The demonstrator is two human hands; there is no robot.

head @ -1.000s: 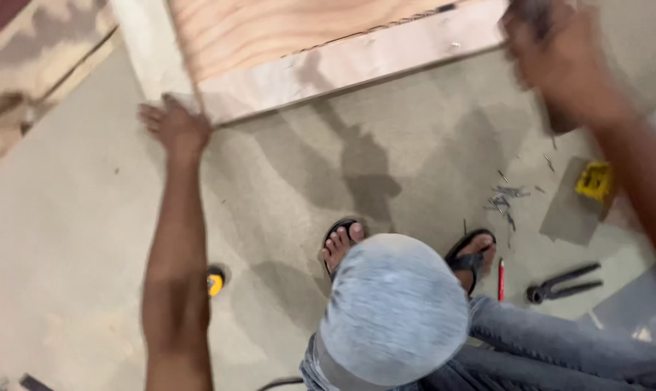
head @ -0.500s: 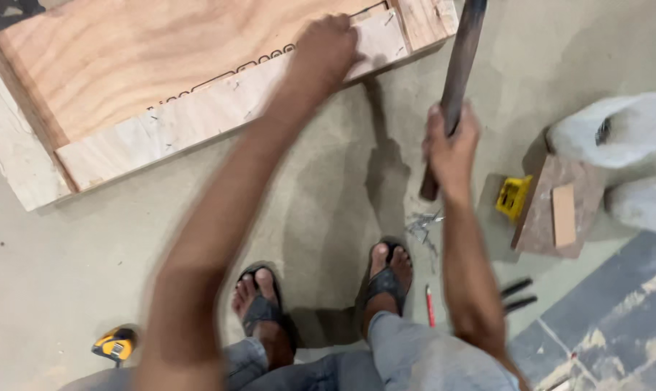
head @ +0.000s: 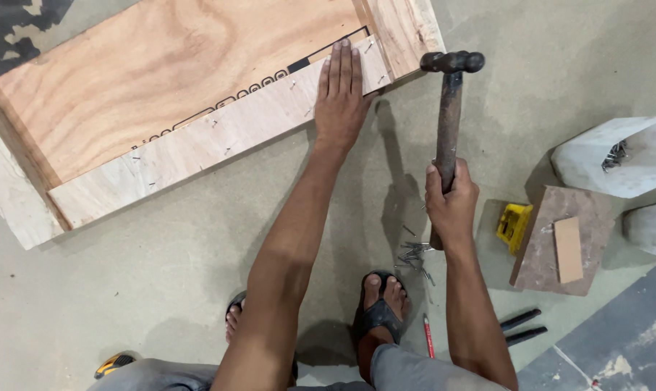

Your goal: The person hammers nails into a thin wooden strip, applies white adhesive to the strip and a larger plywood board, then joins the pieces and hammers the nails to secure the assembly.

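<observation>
plywood panel (head: pixel 161 72): I see warm orange-brown, swirling grain, a black printed strip along one edge
batten (head: pixel 219 141): pale, pinkish wood
hammer (head: pixel 449 116): I make out a dark, near-black head and a rusty brown handle
floor (head: pixel 161 289): dull grey-beige
small box (head: pixel 514 223): bright yellow
pencil (head: pixel 428 337): red
sandals (head: pixel 377 318): black
sacks (head: pixel 617 156): white

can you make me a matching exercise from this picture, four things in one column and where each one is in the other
Things:
1. hammer
2. left hand
3. loose nails
4. red pencil

Places:
a. flat on the wooden strip of the panel
b. on the floor beside the right foot
c. held upright in the right hand
d. scattered on the floor below the right hand

Pairs: 1-c, 2-a, 3-d, 4-b
</observation>
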